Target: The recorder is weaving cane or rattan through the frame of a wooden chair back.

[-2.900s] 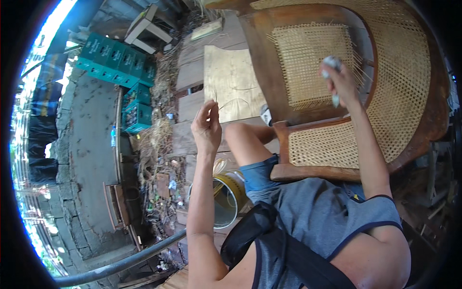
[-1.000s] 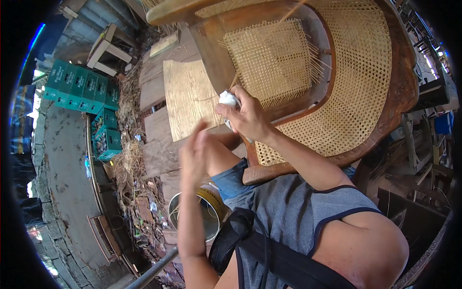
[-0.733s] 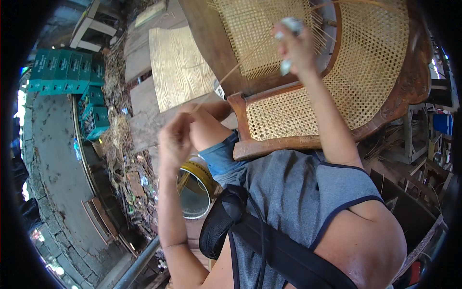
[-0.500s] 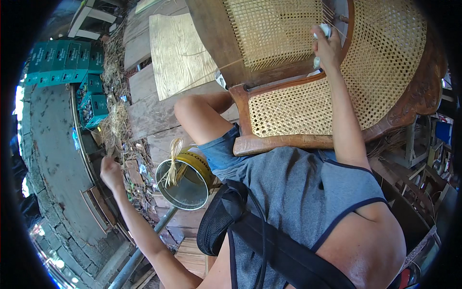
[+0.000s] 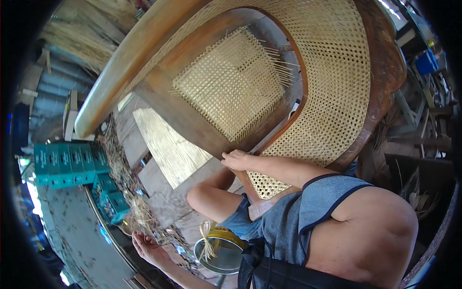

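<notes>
A wooden chair with woven cane panels fills the upper middle. Its square seat panel (image 5: 231, 84) has many loose cane ends sticking out along the edges, longest at the right. My right hand (image 5: 236, 160) is closed over the near corner of the wooden seat frame (image 5: 168, 103), beside the curved cane back (image 5: 332, 82). Away at the lower left, my left hand (image 5: 148, 248) hangs in the air, palm turned up, fingers loosely bent and apart, nothing in it. Between that hand and my leg stands a yellow metal bucket (image 5: 226, 236) with a bundle of cane strands (image 5: 207, 243) over its rim.
A pale plywood sheet (image 5: 168, 147) lies on the floorboards beyond my knee. Green crates (image 5: 67, 164) are stacked at the far left, near strewn cane scraps (image 5: 139, 204). Wooden frames and a blue box (image 5: 426, 62) crowd the right side. The chair's long wooden arm (image 5: 130, 62) juts out leftward.
My right hand has come down and left from the far side of the seat to its near corner; the white object it held no longer shows there. My left hand has opened. The view has shifted.
</notes>
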Action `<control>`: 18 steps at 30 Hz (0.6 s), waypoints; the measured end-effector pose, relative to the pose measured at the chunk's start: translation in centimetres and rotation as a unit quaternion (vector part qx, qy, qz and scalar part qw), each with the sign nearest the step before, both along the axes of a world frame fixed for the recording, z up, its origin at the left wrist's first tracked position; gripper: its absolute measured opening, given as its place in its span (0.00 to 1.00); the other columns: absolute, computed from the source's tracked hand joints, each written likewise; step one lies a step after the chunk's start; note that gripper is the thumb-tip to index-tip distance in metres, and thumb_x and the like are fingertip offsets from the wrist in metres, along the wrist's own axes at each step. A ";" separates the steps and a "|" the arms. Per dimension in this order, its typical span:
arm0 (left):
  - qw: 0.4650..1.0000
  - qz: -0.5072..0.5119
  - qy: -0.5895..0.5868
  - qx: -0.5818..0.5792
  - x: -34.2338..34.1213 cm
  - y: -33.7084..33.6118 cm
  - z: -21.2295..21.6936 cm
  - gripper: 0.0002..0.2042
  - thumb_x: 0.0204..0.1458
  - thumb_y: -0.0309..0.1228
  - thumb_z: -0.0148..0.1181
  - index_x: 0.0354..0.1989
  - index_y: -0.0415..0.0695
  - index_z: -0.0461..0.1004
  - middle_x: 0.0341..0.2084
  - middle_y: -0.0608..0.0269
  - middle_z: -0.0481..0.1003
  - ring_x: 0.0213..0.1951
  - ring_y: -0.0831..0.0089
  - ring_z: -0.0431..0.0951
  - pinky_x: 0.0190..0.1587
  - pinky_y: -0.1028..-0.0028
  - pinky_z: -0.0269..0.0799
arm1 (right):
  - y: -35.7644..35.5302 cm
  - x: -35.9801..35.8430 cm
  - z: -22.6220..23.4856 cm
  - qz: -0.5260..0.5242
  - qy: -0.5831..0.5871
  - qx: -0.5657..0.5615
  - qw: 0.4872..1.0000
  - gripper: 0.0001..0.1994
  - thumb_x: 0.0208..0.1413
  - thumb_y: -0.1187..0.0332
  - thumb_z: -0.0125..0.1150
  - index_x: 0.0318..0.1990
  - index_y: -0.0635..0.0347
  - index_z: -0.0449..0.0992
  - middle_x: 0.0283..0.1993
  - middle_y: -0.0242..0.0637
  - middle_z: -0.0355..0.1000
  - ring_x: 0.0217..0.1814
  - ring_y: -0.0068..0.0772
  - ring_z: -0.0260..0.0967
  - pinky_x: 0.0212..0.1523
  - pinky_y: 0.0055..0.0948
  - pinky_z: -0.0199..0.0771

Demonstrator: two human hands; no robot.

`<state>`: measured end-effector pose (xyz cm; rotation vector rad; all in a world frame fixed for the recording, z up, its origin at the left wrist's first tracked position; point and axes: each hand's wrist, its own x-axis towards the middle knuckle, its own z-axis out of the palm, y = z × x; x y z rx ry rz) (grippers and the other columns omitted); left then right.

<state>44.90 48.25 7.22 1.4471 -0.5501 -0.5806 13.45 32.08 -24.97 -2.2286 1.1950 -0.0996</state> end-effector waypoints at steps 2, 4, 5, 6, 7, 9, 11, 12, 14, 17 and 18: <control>0.999 -0.023 -0.007 -0.022 -2.6 -2.1 1.3 0.13 0.60 0.37 0.59 0.49 0.44 0.73 0.32 0.69 0.75 0.29 0.83 0.74 0.25 0.88 0.66 | 0.2 -0.7 1.0 -0.051 -0.086 0.042 0.994 0.13 0.55 0.66 0.53 0.46 0.63 0.70 0.45 0.53 0.68 0.39 0.56 0.76 0.38 0.48 0.77; 0.997 -0.059 -0.024 -0.046 -5.7 -3.8 2.7 0.11 0.61 0.37 0.57 0.45 0.43 0.72 0.32 0.66 0.76 0.29 0.77 0.78 0.25 0.86 0.70 | -0.2 -1.4 2.8 -0.043 -0.092 0.071 0.992 0.16 0.59 0.61 0.49 0.48 0.62 0.71 0.45 0.54 0.72 0.42 0.58 0.74 0.44 0.50 0.74; 0.996 -0.061 -0.026 -0.050 -7.7 -4.8 3.0 0.11 0.61 0.37 0.57 0.45 0.43 0.72 0.32 0.66 0.76 0.29 0.77 0.78 0.25 0.86 0.70 | -0.5 -2.1 4.0 -0.032 -0.095 0.103 0.990 0.19 0.62 0.56 0.44 0.51 0.60 0.71 0.45 0.55 0.75 0.46 0.60 0.73 0.49 0.52 0.70; 0.994 -0.076 -0.047 -0.056 -9.5 -5.6 3.3 0.10 0.62 0.36 0.56 0.43 0.43 0.72 0.31 0.64 0.76 0.29 0.76 0.79 0.25 0.86 0.70 | -0.6 -2.7 5.6 0.001 -0.113 0.002 0.994 0.15 0.62 0.56 0.49 0.47 0.55 0.74 0.41 0.56 0.75 0.44 0.58 0.74 0.46 0.48 0.72; 0.992 -0.090 -0.068 -0.060 -10.5 -5.9 3.5 0.08 0.62 0.35 0.56 0.40 0.43 0.71 0.31 0.63 0.76 0.28 0.76 0.79 0.24 0.86 0.70 | -1.0 -2.5 7.4 0.000 -0.116 0.001 0.993 0.15 0.62 0.56 0.49 0.47 0.55 0.74 0.41 0.56 0.75 0.44 0.58 0.74 0.46 0.48 0.72; 0.986 -0.145 -0.056 -0.062 -12.8 -6.4 3.1 0.07 0.63 0.33 0.54 0.42 0.44 0.72 0.32 0.61 0.78 0.29 0.74 0.80 0.24 0.85 0.72 | -1.4 -2.4 14.8 -0.030 -0.330 0.058 0.942 0.13 0.61 0.56 0.52 0.44 0.53 0.76 0.37 0.53 0.76 0.40 0.55 0.75 0.41 0.44 0.73; 0.980 -0.179 -0.014 -0.086 -16.5 -7.1 2.6 0.07 0.63 0.33 0.54 0.41 0.44 0.71 0.32 0.61 0.77 0.27 0.75 0.80 0.23 0.85 0.71 | 0.3 -3.9 26.2 -0.037 -0.480 0.163 0.861 0.12 0.59 0.60 0.60 0.40 0.60 0.77 0.33 0.43 0.78 0.35 0.38 0.78 0.37 0.37 0.76; 0.978 -0.184 0.007 -0.101 -17.9 -7.7 2.8 0.06 0.63 0.33 0.54 0.39 0.44 0.70 0.31 0.60 0.77 0.26 0.74 0.80 0.22 0.84 0.71 | 0.8 -3.7 28.6 0.017 -0.516 0.163 0.841 0.12 0.59 0.60 0.59 0.39 0.61 0.77 0.34 0.42 0.78 0.35 0.36 0.78 0.36 0.35 0.76; 0.979 -0.169 0.020 -0.114 -19.0 -8.2 3.9 0.06 0.63 0.33 0.54 0.38 0.44 0.70 0.29 0.60 0.77 0.22 0.75 0.77 0.18 0.83 0.69 | 1.7 -3.8 30.5 0.074 -0.551 0.161 0.816 0.12 0.59 0.60 0.59 0.38 0.62 0.77 0.34 0.40 0.79 0.35 0.33 0.78 0.35 0.33 0.75; 0.986 -0.075 -0.008 -0.147 -13.8 -8.9 7.6 0.09 0.63 0.32 0.54 0.39 0.38 0.71 0.32 0.61 0.75 0.26 0.81 0.72 0.23 0.86 0.65 | 1.8 -7.5 31.8 0.097 -0.470 0.064 0.875 0.12 0.59 0.61 0.59 0.36 0.63 0.76 0.28 0.38 0.75 0.29 0.32 0.72 0.32 0.33 0.71; 0.977 -0.113 0.003 -0.181 -8.7 -8.8 7.4 0.11 0.62 0.31 0.53 0.43 0.34 0.71 0.36 0.58 0.76 0.33 0.76 0.75 0.32 0.83 0.72 | 1.4 -10.4 32.2 0.111 -0.398 0.086 0.907 0.14 0.59 0.59 0.58 0.34 0.64 0.76 0.27 0.39 0.73 0.27 0.33 0.69 0.33 0.34 0.69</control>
